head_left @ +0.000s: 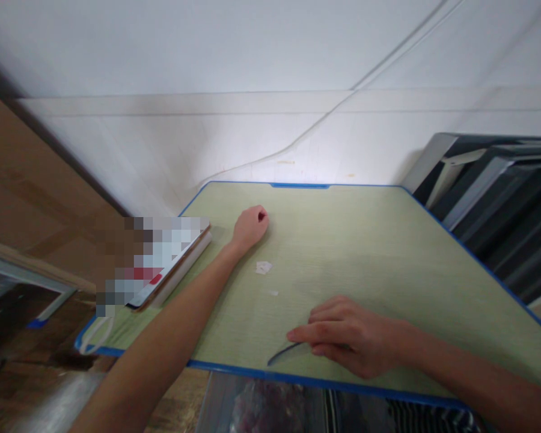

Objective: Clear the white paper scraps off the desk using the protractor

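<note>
My left hand [251, 226] rests near the far left part of the pale green tabletop [365, 240], its fingers curled into a loose fist. What lies inside the curl, if anything, is hidden. Nearer the front edge, my right hand [356, 337] has its fingers closed on a thin dark strip [281, 353]. The strip's free end curves toward the blue table edge, and the rest goes under the fingers. Between the hands lie a small crumpled white scrap [264, 267] and a smaller white bit [273, 293].
A blurred-out stack with a white top [180, 288] stands at the table's left, a white strap [100, 334] hanging beside it. Dark frames or panels [514, 216] lean along the right edge. A cable [293, 144] runs down the wall behind. Cardboard [40, 192] stands at left.
</note>
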Motion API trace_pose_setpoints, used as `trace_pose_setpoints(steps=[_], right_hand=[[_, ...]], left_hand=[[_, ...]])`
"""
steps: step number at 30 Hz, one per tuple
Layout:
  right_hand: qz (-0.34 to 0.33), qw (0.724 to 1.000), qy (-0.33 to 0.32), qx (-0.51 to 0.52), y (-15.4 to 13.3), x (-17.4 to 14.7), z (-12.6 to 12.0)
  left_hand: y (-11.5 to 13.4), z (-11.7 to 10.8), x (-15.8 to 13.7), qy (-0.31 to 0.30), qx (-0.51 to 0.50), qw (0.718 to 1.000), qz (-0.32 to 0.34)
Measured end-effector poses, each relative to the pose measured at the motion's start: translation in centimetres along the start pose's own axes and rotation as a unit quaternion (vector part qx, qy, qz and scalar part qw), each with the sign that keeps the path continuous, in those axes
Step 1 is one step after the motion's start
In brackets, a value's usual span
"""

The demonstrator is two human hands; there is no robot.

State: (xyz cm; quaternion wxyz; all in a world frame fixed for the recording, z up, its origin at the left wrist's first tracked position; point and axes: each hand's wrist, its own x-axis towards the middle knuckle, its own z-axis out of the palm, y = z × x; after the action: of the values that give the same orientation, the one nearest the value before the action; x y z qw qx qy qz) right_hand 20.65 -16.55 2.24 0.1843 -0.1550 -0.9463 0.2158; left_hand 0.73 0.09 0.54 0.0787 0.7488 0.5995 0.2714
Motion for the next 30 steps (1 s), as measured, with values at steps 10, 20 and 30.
trace_pose_setpoints(steps=[10,20,30], right_hand=[[0.017,0.999,-0.041,0.006,-0.27,0.17,-0.21],[0.004,1.0,-0.007,0.0,-0.02,-0.03,0.04],[0.015,0.999,-0.035,0.002,-0.31,0.11,-0.24]], left_hand=[[-0.16,0.12,0.07,0.004,-0.008,1.0,0.005],[-0.09,0.08,0.04,0.003,-0.003,1.0,0.004],[-0.06,0.1,0.05,0.0,-0.005,1.0,-0.004]])
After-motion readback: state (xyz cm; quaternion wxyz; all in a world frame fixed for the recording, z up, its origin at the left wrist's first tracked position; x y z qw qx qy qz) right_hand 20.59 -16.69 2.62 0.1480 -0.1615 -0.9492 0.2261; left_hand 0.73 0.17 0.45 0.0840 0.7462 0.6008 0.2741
